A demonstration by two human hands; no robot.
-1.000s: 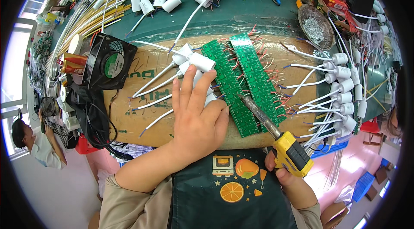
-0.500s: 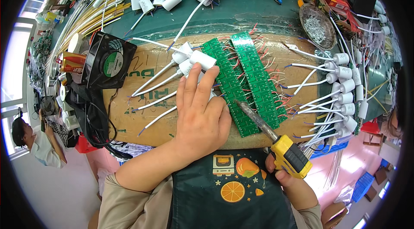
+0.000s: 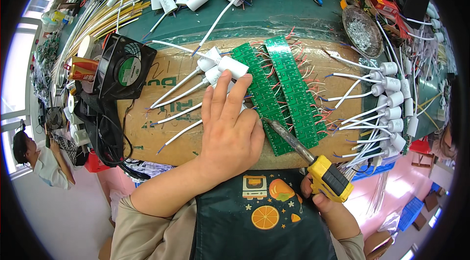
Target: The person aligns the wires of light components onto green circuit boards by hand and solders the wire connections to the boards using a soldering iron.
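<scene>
My left hand (image 3: pixel 229 130) reaches over a cluster of white lamp holders (image 3: pixel 233 67), its fingers closed over them. Middle fingertips rest on the uppermost holder; the index finger and thumb are bent at the edge of a green circuit board strip (image 3: pixel 258 83). What lies under the palm is hidden. In my right hand (image 3: pixel 317 195) is a soldering iron (image 3: pixel 329 177) with a yellow and black handle, gripped low. Its dark tip meets the board's left edge, close to my left index finger. A second green board strip (image 3: pixel 293 93) with red and white wires lies alongside.
Brown cardboard (image 3: pixel 188 135) covers the work area. A black fan (image 3: pixel 125 69) stands at left beside a red can (image 3: pixel 81 70). At right are more wired lamp holders (image 3: pixel 391 83) and a round dish (image 3: pixel 362 32) of grey bits. Another lamp holder pile (image 3: pixel 196 0) lies at the back.
The iron's tip has moved slightly left across the board to its edge, nearer my left index finger. My left hand keeps nearly the same place on the lamp holders.
</scene>
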